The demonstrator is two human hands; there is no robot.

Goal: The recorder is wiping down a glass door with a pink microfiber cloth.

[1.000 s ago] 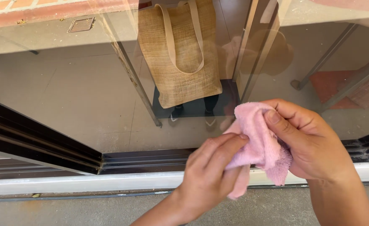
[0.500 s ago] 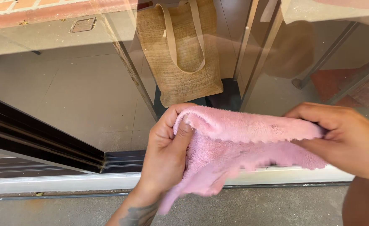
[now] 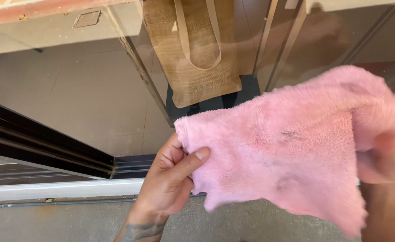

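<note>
A fluffy pink cloth (image 3: 291, 148) is spread out in front of me, with a few dark smudges on it. My left hand (image 3: 170, 179) pinches its left corner between thumb and fingers. My right hand (image 3: 388, 157) grips the right side from behind, mostly hidden by the cloth and blurred at the frame's edge.
Behind the cloth is a glass pane (image 3: 72, 89) with a black sliding-door track (image 3: 49, 152) and a white sill (image 3: 58, 188) below it. A woven tan bag (image 3: 193, 49) with handles shows through or in the glass. Grey concrete ground (image 3: 72, 222) lies at the bottom.
The cloth went from bunched between both hands to pulled open and spread flat. My hands moved apart, the left to the left corner, the right toward the right edge.
</note>
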